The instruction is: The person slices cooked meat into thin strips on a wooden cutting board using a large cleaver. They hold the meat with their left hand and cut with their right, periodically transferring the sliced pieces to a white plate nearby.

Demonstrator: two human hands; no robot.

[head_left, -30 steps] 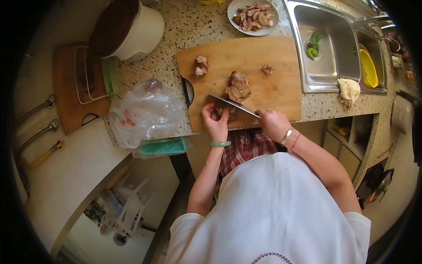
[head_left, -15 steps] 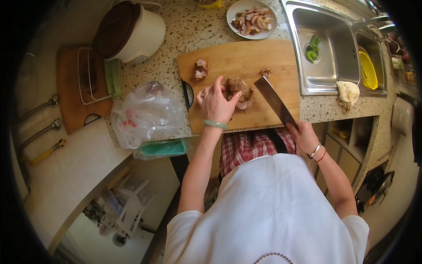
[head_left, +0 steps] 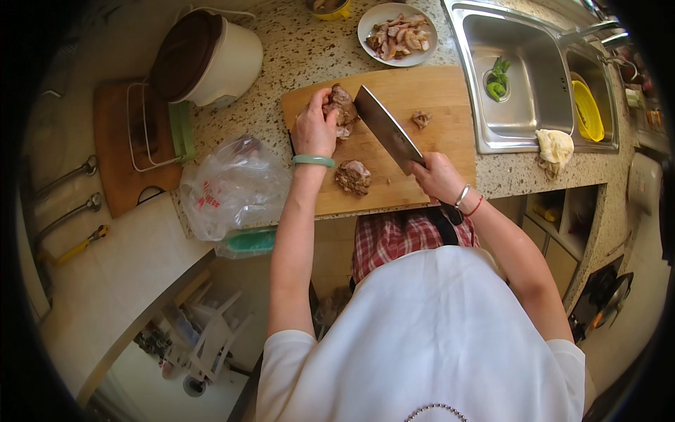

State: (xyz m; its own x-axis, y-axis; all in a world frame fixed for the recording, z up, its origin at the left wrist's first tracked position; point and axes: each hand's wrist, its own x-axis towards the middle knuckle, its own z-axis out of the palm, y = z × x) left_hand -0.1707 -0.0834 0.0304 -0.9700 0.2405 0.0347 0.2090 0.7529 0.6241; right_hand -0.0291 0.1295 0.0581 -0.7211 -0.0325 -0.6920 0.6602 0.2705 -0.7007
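Note:
On the wooden cutting board [head_left: 439, 151], my left hand [head_left: 315, 130] has its fingers closed around a brown chunk of cooked meat [head_left: 342, 110] at the board's upper left. My right hand [head_left: 437, 177] grips a cleaver [head_left: 388, 130] by the handle, its blade slanting up to the left. The blade's tip is close beside the meat; whether they touch I cannot tell. A second piece of meat [head_left: 353, 177] lies below, nearer the board's front edge. To the right of the blade rests a small scrap of meat [head_left: 421, 119].
Behind the board stands a white plate [head_left: 362, 32] of sliced meat. The steel sink [head_left: 534, 116] on the right holds green vegetables [head_left: 498, 79], with a cloth [head_left: 555, 146] over its edge. To the left are a clear plastic bag [head_left: 235, 183] and a cream cooker [head_left: 235, 60] with a brown lid.
My left hand has moved up and left, now with meat in it. One piece lies apart near the front edge. The cleaver has shifted left and upward with my right hand.

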